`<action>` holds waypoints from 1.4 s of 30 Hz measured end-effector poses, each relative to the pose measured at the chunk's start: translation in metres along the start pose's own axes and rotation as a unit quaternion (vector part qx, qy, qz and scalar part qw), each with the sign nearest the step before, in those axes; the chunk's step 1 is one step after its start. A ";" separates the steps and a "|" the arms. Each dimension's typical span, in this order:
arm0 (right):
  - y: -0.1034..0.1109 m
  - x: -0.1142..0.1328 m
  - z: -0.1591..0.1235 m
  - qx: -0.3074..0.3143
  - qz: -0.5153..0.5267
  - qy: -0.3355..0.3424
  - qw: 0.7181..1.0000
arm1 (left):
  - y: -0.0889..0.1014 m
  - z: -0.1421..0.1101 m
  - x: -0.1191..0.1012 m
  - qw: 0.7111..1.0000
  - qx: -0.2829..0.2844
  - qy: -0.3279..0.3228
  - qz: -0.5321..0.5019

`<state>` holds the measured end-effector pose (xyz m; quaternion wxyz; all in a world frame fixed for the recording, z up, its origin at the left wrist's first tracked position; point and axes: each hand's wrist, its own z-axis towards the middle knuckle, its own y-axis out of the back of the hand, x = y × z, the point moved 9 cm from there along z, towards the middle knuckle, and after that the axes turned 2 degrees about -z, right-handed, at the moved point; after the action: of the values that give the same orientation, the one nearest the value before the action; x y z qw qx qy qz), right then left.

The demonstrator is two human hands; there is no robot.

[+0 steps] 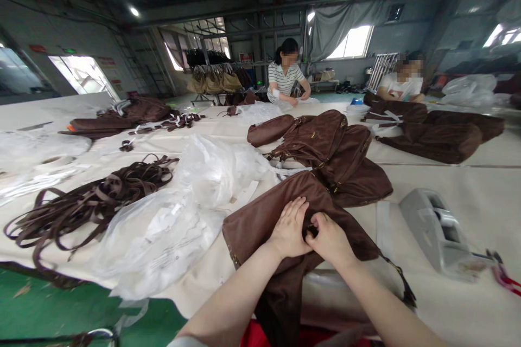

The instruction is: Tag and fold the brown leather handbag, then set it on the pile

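Observation:
A brown fabric bag (260, 217) lies on the cream table (468, 303) right in front of me, one end hanging over the near edge. My left hand (290, 227) rests flat on its top with the fingers stretched out. My right hand (330, 238) is beside it, fingers curled in a pinch on a small dark part of the bag, too small to name. Behind this bag lies a stack of more brown bags (329, 146).
Clear plastic bags (195, 200) are heaped to my left, with a tangle of brown straps (89, 200) beyond. A grey tape dispenser (439, 233) sits at right. Two other people work at the far side, near more brown bags (435, 130).

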<state>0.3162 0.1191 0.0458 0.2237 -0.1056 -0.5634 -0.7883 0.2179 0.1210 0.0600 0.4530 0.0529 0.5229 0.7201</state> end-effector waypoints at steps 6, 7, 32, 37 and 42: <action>0.000 0.007 -0.004 -0.036 -0.022 0.018 0.999 | -0.006 -0.004 -0.001 1.000 0.013 0.012 0.019; -0.002 0.007 -0.005 -0.044 -0.023 0.021 0.999 | -0.008 -0.004 -0.001 1.000 0.017 0.013 0.023; 0.004 -0.010 -0.006 0.084 0.074 0.077 0.991 | 0.020 -0.030 -0.008 0.994 -0.076 0.034 -0.075; 0.005 0.007 -0.019 0.089 -0.037 0.163 0.982 | 0.021 -0.029 -0.008 0.993 -0.081 0.039 -0.076; 0.000 0.029 -0.029 0.107 -0.175 0.286 0.936 | 0.021 -0.028 -0.009 0.994 -0.074 0.040 -0.077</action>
<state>0.2934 0.0853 0.0482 0.2436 0.2488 -0.5661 -0.7472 0.1948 0.0937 0.0680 0.4884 -0.0498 0.4882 0.7216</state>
